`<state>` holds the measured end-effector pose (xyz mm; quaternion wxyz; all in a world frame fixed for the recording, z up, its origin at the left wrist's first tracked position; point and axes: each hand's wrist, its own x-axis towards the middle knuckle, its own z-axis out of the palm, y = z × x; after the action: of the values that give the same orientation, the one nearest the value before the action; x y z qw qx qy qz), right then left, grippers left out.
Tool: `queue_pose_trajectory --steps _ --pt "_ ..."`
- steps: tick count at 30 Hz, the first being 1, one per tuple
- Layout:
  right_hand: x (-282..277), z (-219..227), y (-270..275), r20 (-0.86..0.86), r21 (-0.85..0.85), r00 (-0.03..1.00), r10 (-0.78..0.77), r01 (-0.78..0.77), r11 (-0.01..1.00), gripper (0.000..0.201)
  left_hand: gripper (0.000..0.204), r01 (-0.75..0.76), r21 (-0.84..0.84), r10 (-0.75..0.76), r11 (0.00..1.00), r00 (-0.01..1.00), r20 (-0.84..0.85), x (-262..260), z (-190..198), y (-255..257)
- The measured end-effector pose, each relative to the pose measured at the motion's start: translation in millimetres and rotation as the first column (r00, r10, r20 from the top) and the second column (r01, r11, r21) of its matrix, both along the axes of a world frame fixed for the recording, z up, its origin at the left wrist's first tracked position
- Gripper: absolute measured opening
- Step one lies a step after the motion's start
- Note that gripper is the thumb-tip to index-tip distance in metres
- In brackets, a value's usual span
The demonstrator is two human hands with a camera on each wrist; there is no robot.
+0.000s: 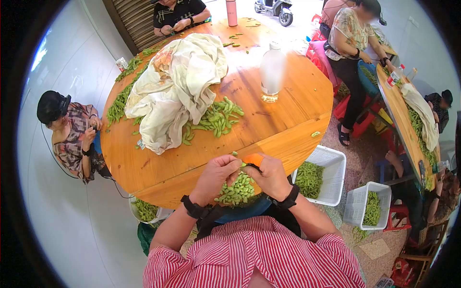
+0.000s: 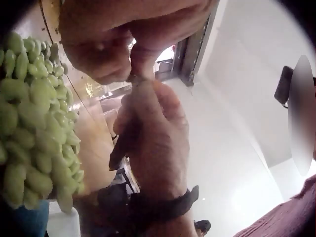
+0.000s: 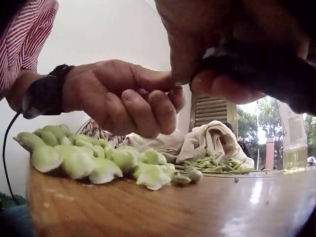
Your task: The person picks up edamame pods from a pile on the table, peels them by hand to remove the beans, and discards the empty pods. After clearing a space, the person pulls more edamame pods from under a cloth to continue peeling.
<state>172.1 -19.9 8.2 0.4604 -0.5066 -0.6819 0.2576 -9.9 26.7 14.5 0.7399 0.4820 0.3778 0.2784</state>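
Over the table's near edge, my left hand [image 1: 216, 176] pinches a small green pod [image 1: 243, 164] between thumb and fingers. My right hand [image 1: 270, 178] meets it fingertip to fingertip, its fingers curled round a dark narrow object [image 1: 253, 167], with an orange patch beside it. In the right wrist view the left hand [image 3: 123, 96] has its other fingers curled in. The left wrist view shows the right hand [image 2: 160, 138], the fingertips touching; the pod is hard to make out there. Pale green beans [image 1: 235, 191] lie heaped below both hands, also close by in the left wrist view [image 2: 37, 123].
On the wooden table [image 1: 269, 126] are a crumpled cloth [image 1: 180, 86], green pods [image 1: 218, 117], a clear bottle [image 1: 272, 72] and a pink bottle [image 1: 232, 13]. White baskets [image 1: 331, 175] of pods stand at right on the floor. Several people sit or stand around.
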Motion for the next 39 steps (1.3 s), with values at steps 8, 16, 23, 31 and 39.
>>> queue_pose_trajectory --steps 8,16,23,31,39 --pt "6.7 -7.1 7.2 0.213 0.136 0.975 0.061 -0.091 0.987 0.019 0.02 -0.079 0.137 0.096 0.987 0.988 -0.121 4.4 4.2 -6.3" --pt "8.1 -7.5 13.4 0.271 0.125 0.958 0.09 -0.127 0.984 0.015 0.023 0.04 0.102 -0.022 0.994 0.984 -0.178 -3.6 1.9 3.1" --pt "51.1 -11.1 -3.5 0.253 0.039 0.934 -0.253 0.252 0.967 0.01 0.016 0.162 0.576 0.145 0.801 0.881 -0.45 -15.1 -19.8 25.6" --pt "164.7 -40.3 -51.8 0.462 -0.069 0.696 -0.549 0.646 0.761 0.022 0.016 0.337 0.817 0.303 0.468 0.807 -0.507 -6.0 -25.4 47.4" --pt "176.7 -73.7 -63.9 0.363 -0.119 0.745 -0.559 0.632 0.765 0.022 0.014 0.457 0.764 0.131 0.455 0.815 -0.565 -5.4 -32.6 43.3"
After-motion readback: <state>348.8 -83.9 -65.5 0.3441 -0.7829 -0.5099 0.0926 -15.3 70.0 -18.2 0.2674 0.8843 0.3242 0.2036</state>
